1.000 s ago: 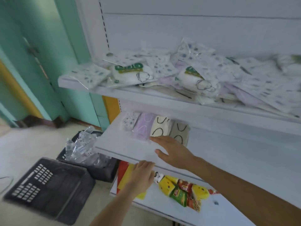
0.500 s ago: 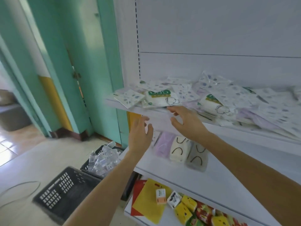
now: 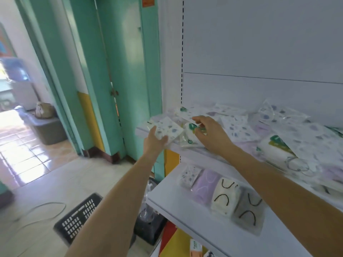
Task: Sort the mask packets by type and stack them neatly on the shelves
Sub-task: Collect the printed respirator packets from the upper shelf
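Observation:
A heap of mask packets (image 3: 289, 134) covers the upper shelf (image 3: 189, 152). At its left end my left hand (image 3: 155, 140) grips a white packet with blue-grey spots (image 3: 169, 127) from below. Just to the right, my right hand (image 3: 209, 132) has thumb and fingers curled on a white packet with a green label (image 3: 189, 138). On the lower shelf (image 3: 194, 219) lies a tidy row: a spotted packet (image 3: 189, 175), a purple one (image 3: 206, 184), a cream one (image 3: 224, 197) and a grey one (image 3: 248, 210).
A black plastic crate (image 3: 79, 217) lies on the tiled floor at the lower left, beside a second crate (image 3: 150, 229) holding clear wrappers. A teal door frame (image 3: 115, 89) stands left of the shelving. Colourful goods (image 3: 178, 243) sit on the bottom shelf.
Both hands have risen from the lower shelf to the upper one. The left has taken the spotted packet and the right has reached the green-labelled packet. My view has tilted upward.

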Tool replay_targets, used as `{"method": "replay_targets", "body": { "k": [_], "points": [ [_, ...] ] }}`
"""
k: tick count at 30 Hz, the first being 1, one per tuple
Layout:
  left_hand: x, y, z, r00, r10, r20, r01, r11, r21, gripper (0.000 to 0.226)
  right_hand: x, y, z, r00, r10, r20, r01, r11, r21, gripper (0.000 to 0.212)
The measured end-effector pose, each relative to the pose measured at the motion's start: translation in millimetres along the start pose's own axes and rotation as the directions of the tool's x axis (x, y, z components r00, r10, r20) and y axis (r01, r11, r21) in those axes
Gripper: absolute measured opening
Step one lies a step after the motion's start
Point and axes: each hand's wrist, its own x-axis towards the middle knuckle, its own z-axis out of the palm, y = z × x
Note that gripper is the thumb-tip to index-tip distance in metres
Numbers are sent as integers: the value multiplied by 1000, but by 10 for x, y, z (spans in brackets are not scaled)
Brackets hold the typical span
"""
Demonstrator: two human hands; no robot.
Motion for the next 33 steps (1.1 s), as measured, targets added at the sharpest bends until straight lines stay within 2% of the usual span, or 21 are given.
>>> {"method": "replay_targets", "body": {
  "k": [3,5,7,10,13,15,19,21,22,24,26,29,31,33],
  "points": [
    [166,11,-38,1000,-16,1,17,992,-124,50,266,58,93,999,31,13,-29,995,-99,40],
    [259,23,-119,1000,-19,0,19,966,-259,48,473,141,124,994,91,67,-71,966,-249,47],
    [320,18,-226,998,-1,62,21,944,-330,48,625,205,133,964,228,134,-159,905,-394,57],
    [429,-24,-350,978,-1,209,73,939,-337,50,747,223,166,907,388,163,-279,845,-456,55],
    [594,-41,-446,926,8,377,104,956,-275,58,804,220,182,906,406,120,-308,827,-471,46],
    [707,-37,-536,885,34,464,61,980,-190,64,820,218,184,912,400,90,-314,822,-475,41],
    [885,-36,-724,836,86,542,-171,979,109,61,776,177,209,902,429,52,-354,802,-482,36],
    [965,-35,-820,809,137,572,-269,951,152,52,749,160,244,907,420,-2,-363,782,-507,31],
    [1017,-28,-872,802,171,572,-281,953,109,47,746,155,256,912,407,-52,-374,774,-511,30],
    [1141,-3,-972,803,258,538,-251,964,-88,42,752,134,265,903,392,-177,-427,773,-469,28],
    [1241,37,-1005,818,352,455,-241,928,-284,40,772,103,259,867,376,-326,-483,795,-367,29],
    [1296,86,-822,845,417,335,-271,874,-403,42,833,-1,270,800,294,-523,-455,865,-210,32],
    [1232,100,-612,858,415,301,-261,859,-440,42,882,-118,348,785,284,-550,-402,910,-104,32],
    [1124,95,-399,860,417,293,-276,865,-420,36,911,-268,487,839,268,-473,-322,946,-36,30]
  ]
}}
